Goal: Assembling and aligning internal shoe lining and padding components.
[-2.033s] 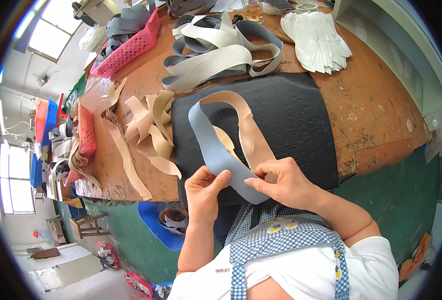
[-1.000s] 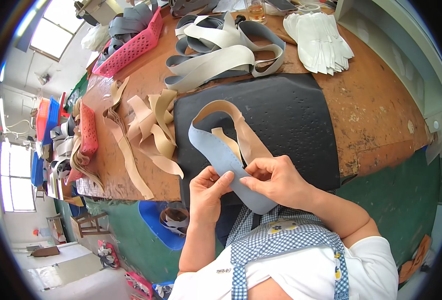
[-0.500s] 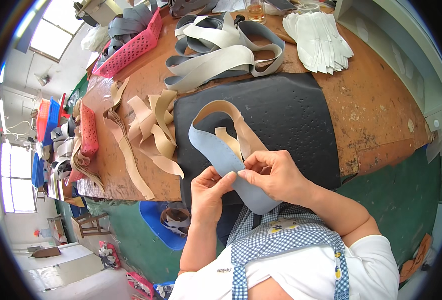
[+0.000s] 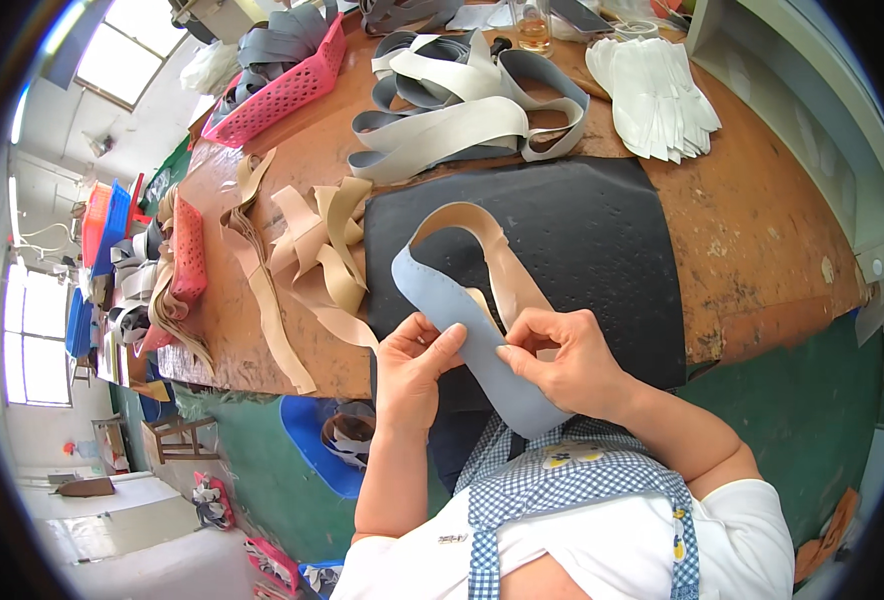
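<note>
Two hands meet over the near edge of a black mat (image 4: 602,250) that lies on the brown wooden worktop (image 4: 762,240), and this mat serves as the landmark for everything else in the head view. The left hand (image 4: 414,368) pinches the left edge of a curved grey-blue strip (image 4: 462,320) between thumb and fingers, closed on it. The right hand (image 4: 562,362) grips the same strip from the other side, fingertips pressed to its right edge, also closed on it. The strip arcs up from the hands over the near left part of the mat and loops back as a tan inner side (image 4: 502,260), its lower end hanging past the mat's near edge toward the person's checked apron (image 4: 562,500).

Left of the mat lies a loose heap of tan strips (image 4: 312,250), some trailing to the worktop's near edge. Beyond the mat's far edge sits a tangle of grey and cream strips (image 4: 462,110). Beyond its far right corner is a fan of white cut pieces (image 4: 652,90). Far off to the mat's upper left stands a pink basket (image 4: 282,90) holding grey strips. Below the worktop, near the left hand, a blue tub (image 4: 312,440) is visible.
</note>
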Motion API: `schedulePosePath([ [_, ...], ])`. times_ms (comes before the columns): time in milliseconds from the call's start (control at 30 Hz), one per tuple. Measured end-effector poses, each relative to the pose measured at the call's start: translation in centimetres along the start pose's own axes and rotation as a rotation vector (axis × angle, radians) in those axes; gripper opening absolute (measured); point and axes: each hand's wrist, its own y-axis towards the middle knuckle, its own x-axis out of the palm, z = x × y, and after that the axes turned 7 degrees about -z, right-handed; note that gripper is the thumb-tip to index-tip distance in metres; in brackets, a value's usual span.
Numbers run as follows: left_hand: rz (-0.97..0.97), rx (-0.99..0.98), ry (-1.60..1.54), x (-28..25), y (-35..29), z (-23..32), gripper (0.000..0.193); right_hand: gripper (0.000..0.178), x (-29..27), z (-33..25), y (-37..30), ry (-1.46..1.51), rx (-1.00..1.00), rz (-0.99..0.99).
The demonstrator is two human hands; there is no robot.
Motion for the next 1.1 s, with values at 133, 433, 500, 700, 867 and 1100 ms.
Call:
schedulePosePath([
  [133, 0.022, 0.011, 0.014, 0.4, -0.1, 0.4, 0.012, 0.008, 0.1, 0.1, -0.1, -0.009, -0.010, 0.003],
  [433, 0.056, 0.056, 0.042, 0.1, -0.3, -0.1, 0.011, 0.009, -0.1, 0.0, -0.1, 0.036, 0.051, -0.013],
  [500, 0.054, 0.076, 0.024, -0.2, -0.3, -0.4, 0.012, 0.009, 0.0, -0.2, 0.1, 0.036, 0.063, -0.014],
  [700, 0.023, 0.098, -0.022, 0.5, -0.9, -1.5, 0.016, 0.010, -0.3, -0.7, 0.9, -0.032, 0.053, 0.004],
  [867, 0.072, 0.057, -0.049, 0.3, -0.5, -0.2, 0.017, 0.010, 0.1, -0.6, -0.2, -0.109, -0.023, 0.000],
  [1100, 0.084, 0.065, -0.025, -0.4, -0.4, 0.0, 0.017, 0.009, 0.4, -0.2, 0.0, -0.066, -0.031, 0.004],
])
